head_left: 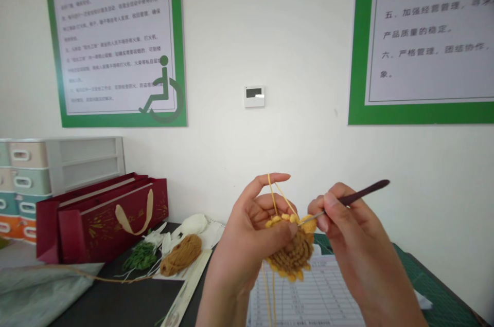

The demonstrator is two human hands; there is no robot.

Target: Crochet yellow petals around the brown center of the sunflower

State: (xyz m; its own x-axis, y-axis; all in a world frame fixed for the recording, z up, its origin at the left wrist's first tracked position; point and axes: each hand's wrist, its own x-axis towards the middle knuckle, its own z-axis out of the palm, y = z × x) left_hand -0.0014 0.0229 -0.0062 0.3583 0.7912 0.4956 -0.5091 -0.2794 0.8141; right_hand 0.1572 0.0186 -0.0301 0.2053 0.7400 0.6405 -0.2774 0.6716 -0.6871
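Note:
A round crochet piece [295, 255], brown in the middle with yellow petals along its edge, is pinched in my left hand [250, 229]. Yellow yarn [272, 193] loops over the raised index finger of that hand, and strands hang down below the piece. My right hand [347, 224] grips a crochet hook [365, 193] with a dark handle. The hook's thin metal shaft reaches to the yellow stitches at the upper edge, close to my left thumb. Whether its tip is inside a stitch I cannot tell.
Below my hands lie a printed sheet [309, 291] and a green cutting mat [436, 286]. To the left are a brown yarn skein [181, 255], green yarn [141, 256], white yarn [195, 224], a ruler-like strip [187, 291], dark red gift bags [111, 219] and a drawer unit [85, 162].

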